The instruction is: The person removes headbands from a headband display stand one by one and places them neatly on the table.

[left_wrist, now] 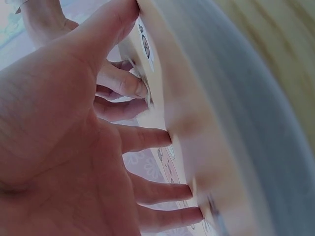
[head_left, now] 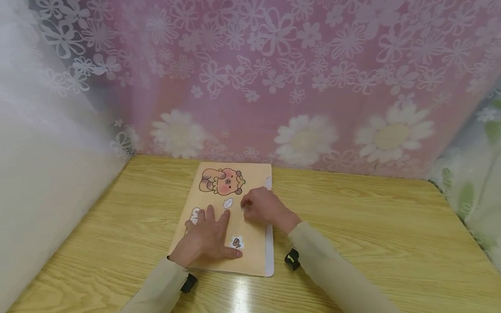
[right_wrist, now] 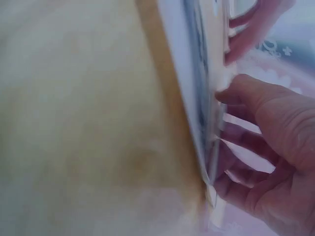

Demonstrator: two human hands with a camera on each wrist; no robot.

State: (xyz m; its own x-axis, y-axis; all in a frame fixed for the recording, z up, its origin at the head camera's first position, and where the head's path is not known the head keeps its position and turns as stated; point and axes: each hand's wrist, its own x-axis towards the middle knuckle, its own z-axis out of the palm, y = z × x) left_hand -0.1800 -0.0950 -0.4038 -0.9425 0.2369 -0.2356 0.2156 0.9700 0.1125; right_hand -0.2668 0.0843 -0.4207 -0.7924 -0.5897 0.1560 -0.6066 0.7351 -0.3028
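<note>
A peach-coloured booklet with a cartoon capybara on its cover lies on the table. My left hand rests on the lower part of the cover, fingers spread, fingertips pressing it in the left wrist view. Beside its thumb is a white sticker with a brown picture. Another small white sticker lies above its index finger. My right hand is over the cover's right half, fingers curled, pinching a small pale sticker at the surface. The fingers hide most of that sticker.
The wood-grain table extends on both sides of the booklet. A pink floral curtain hangs behind the table's far edge, with a pale cloth on the left. White pages show along the booklet's right edge.
</note>
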